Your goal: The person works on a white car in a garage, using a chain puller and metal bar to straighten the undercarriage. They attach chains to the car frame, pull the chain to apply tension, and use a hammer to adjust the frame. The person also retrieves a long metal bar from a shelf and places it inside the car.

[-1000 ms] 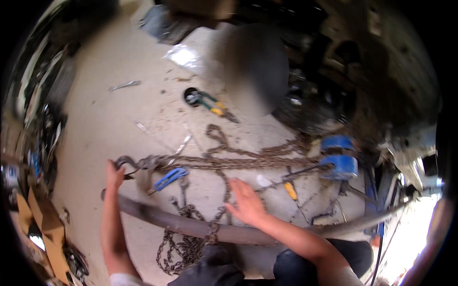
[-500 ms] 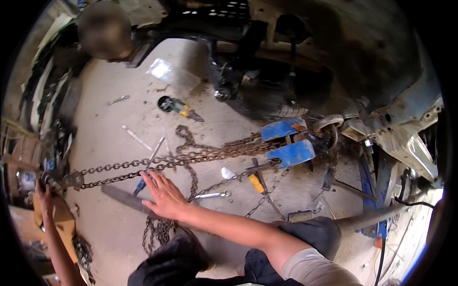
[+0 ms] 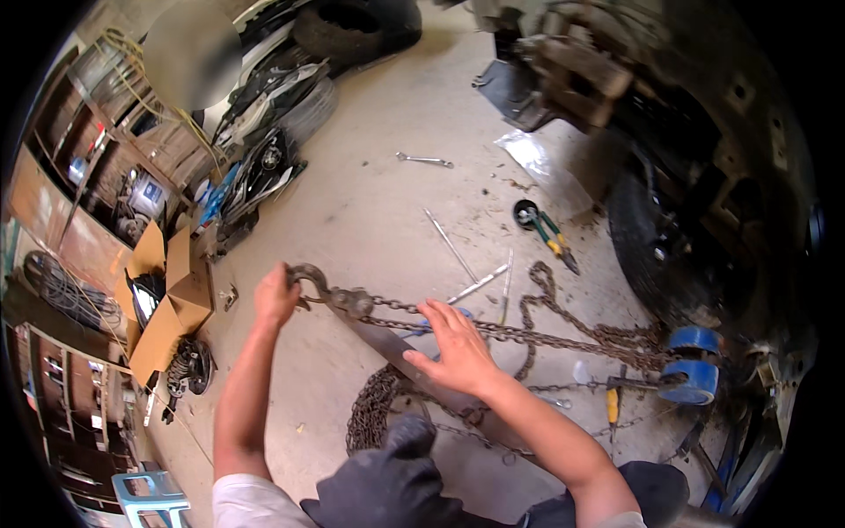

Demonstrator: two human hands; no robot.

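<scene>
My left hand [image 3: 276, 297] is closed around a rusty steel hook [image 3: 310, 276] at the end of a taut chain [image 3: 528, 335]. That chain runs right to a blue chain hoist [image 3: 693, 365]. My right hand [image 3: 455, 346] lies flat and open on the chain, fingers spread. Under both hands a long flat steel bar [image 3: 392, 354] lies on the concrete floor [image 3: 370, 202], and a heap of loose chain [image 3: 370, 412] lies below it.
Wrenches [image 3: 425, 160], metal rods [image 3: 451, 245] and green-handled cutters [image 3: 547, 232] lie scattered on the floor. A vehicle wheel [image 3: 669, 255] and underbody stand at right. An open cardboard box [image 3: 167, 304], tyres [image 3: 352, 26] and shelves line the left. A yellow-handled screwdriver [image 3: 613, 403] lies by the hoist.
The view has swung. My left hand has come in toward the middle with the hook, and my right hand has moved from the bar up onto the chain.
</scene>
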